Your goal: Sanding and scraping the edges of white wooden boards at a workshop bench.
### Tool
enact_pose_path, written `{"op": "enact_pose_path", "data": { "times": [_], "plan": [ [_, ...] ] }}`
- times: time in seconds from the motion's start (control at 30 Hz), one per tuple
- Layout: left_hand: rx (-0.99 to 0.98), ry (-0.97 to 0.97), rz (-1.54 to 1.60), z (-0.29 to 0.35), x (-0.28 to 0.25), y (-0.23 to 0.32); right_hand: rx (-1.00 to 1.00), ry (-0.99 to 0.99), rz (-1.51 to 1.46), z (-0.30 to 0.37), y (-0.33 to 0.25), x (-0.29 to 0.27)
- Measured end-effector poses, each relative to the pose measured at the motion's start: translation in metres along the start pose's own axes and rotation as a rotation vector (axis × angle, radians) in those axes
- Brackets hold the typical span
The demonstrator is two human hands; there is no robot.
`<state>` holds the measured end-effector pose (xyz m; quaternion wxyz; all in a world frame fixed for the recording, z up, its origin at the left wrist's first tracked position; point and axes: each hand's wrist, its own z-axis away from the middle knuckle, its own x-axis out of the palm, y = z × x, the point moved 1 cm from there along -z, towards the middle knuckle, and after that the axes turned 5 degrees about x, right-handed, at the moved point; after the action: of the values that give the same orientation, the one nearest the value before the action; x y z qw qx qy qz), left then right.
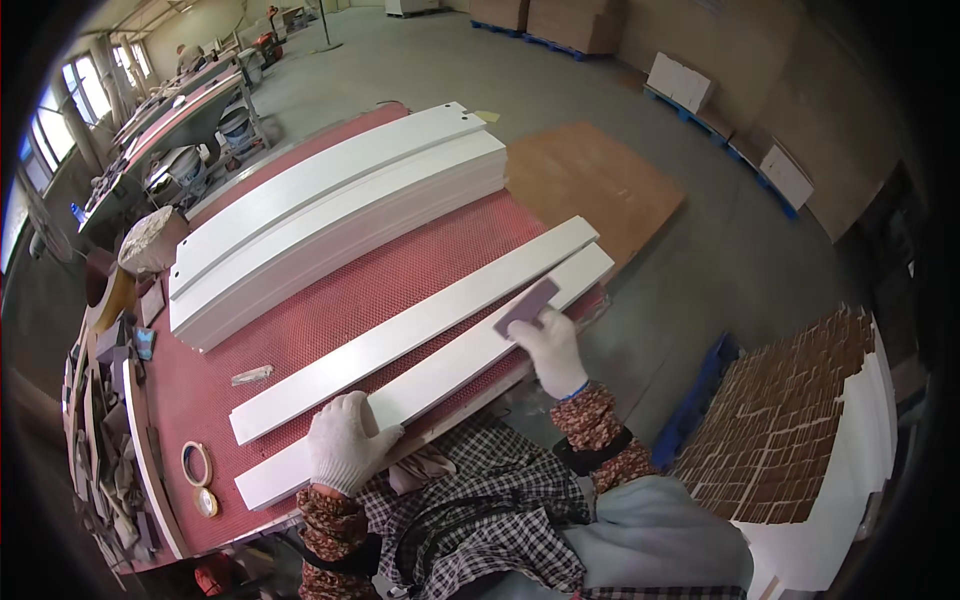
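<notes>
Two long white boards lie side by side on a red mesh mat [400, 275]. Across the nearer white board [447, 378], my gloved right hand [553, 350] grips a purple-grey sanding block [527, 307] against its upper face, toward the right end. My gloved left hand [348, 441] clasps the same board closer to its left end, thumb pointing right along the near edge. Just beyond lies the other white board [400, 335], untouched by either hand. Farther back stands a stack of wider white panels [340, 225], some with dark holes at their corners.
Tape rolls [197, 464] sit at the mat's left, near a crowded heap of blocks and scraps [110, 440]. A brown sheet [590, 185] lies past the far right corner. To my right, stacked boards [780, 430] stand by a blue pallet [695, 400].
</notes>
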<state>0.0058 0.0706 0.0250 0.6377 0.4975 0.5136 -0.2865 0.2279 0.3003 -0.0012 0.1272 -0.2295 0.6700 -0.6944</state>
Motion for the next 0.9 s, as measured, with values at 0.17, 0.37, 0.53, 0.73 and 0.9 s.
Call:
{"op": "enact_pose_path", "data": {
  "times": [0.17, 0.37, 0.53, 0.73, 0.9],
  "plan": [
    [-0.043, 0.049, -0.051, -0.011, -0.010, 0.007, -0.050, 0.252, -0.195, -0.011, 0.017, -0.076],
    [0.017, 0.227, -0.203, -0.011, 0.010, -0.010, -0.068, 0.333, -0.358, -0.001, 0.017, -0.113],
    [0.164, 0.261, -0.164, 0.000, 0.006, 0.019, -0.145, 0.418, -0.467, 0.007, 0.001, -0.112],
    [0.138, 0.115, -0.111, 0.012, 0.016, 0.023, -0.120, 0.393, -0.440, 0.011, 0.004, -0.107],
    [0.222, 0.142, -0.130, 0.011, 0.013, -0.002, -0.031, 0.280, -0.092, 0.019, -0.007, -0.096]
  ]
}}
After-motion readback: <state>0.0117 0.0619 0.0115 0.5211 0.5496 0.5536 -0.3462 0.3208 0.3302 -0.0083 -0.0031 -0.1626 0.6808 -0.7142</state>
